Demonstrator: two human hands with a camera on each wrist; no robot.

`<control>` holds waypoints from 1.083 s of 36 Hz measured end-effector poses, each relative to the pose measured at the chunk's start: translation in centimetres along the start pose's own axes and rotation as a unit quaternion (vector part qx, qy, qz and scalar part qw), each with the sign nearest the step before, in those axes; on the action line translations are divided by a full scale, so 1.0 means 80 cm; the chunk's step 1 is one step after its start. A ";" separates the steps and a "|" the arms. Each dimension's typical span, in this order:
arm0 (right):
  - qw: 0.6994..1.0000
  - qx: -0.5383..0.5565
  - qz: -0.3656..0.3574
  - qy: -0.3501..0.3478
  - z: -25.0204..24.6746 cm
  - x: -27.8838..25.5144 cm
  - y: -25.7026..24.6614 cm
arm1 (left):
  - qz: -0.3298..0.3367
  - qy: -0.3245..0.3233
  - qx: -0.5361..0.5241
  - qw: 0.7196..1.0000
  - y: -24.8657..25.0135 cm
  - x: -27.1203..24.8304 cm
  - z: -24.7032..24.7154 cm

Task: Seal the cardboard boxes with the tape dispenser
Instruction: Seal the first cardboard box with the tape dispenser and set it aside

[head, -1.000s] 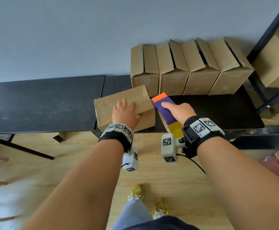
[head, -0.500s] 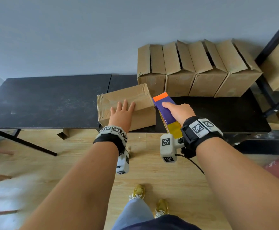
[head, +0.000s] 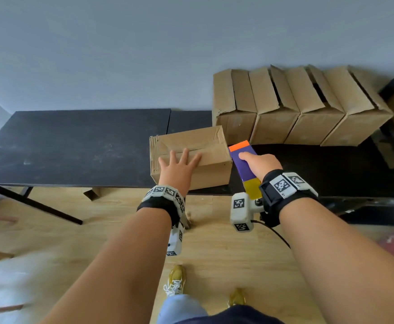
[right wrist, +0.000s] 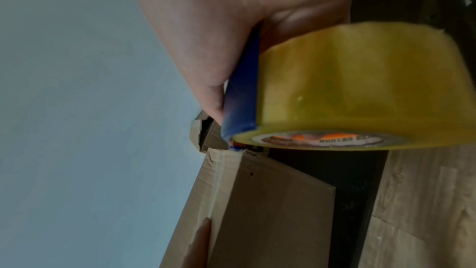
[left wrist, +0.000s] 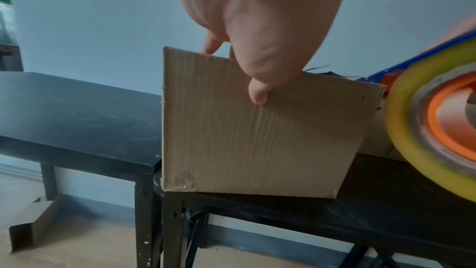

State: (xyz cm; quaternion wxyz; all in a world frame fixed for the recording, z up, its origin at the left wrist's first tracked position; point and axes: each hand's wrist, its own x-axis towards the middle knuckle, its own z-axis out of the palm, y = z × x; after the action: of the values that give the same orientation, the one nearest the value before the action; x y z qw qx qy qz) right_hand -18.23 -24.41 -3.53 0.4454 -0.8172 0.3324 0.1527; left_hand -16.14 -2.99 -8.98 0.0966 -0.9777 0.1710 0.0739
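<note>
Brown cardboard box (head: 191,146) on black table (head: 74,146), near front edge, flaps closed, contents hidden; long axis left-right, centre seam along it. Left hand (head: 179,167) flat on top, fingers spread, thumb over front face (left wrist: 257,93). Blue-and-orange tape dispenser (head: 241,160) at box's right end, orange tip pointing away from person, yellow tape roll (right wrist: 347,89) nearest wrist. Right hand (head: 259,163) wrapped round dispenser, thumb along top. Row of four open-flapped cardboard boxes (head: 296,108) behind, against grey wall (head: 144,54); interiors not visible.
</note>
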 end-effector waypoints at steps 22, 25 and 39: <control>0.999 0.010 0.037 0.006 0.026 0.002 0.012 | -0.295 0.117 -0.351 0.881 -0.040 0.005 -0.009; 1.000 0.011 0.016 0.007 0.023 0.000 0.000 | -0.297 0.159 -0.327 0.883 -0.045 0.004 -0.019; 0.997 0.009 -0.068 -0.026 0.136 -0.009 -0.138 | -0.382 0.161 -0.356 0.837 -0.202 -0.001 0.002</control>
State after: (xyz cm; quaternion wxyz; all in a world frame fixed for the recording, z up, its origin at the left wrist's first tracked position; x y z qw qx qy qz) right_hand -10.76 -10.88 -2.31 0.4706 -0.8296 0.2660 0.1401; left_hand -10.60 11.95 -6.47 -0.2669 -0.9304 -0.2410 -0.0715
